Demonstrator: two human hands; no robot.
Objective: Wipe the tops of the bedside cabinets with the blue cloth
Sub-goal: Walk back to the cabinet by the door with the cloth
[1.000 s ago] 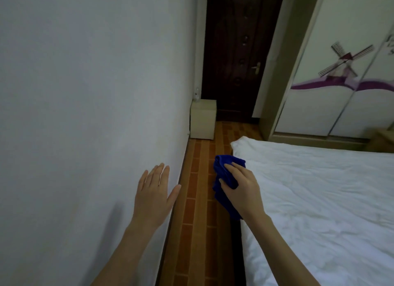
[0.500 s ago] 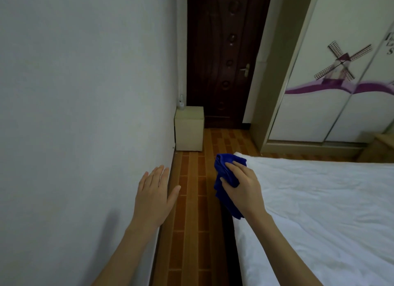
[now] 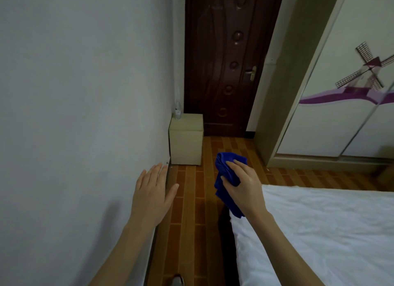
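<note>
A bunched blue cloth hangs from my right hand, which is shut on it above the floor by the bed's corner. My left hand is open with fingers spread, flat near the white wall. A small cream bedside cabinet stands ahead against the wall, beside the door. A small clear bottle sits on its back left corner. Both hands are well short of the cabinet.
A bed with a white sheet fills the lower right. A narrow strip of brown tiled floor runs between wall and bed. A dark wooden door is closed ahead. A wardrobe with a windmill picture stands at the right.
The view has advanced along the aisle; the cabinet and door look nearer and the bed's corner has slid back. Both hands hold the same pose, the cloth still in the right.
</note>
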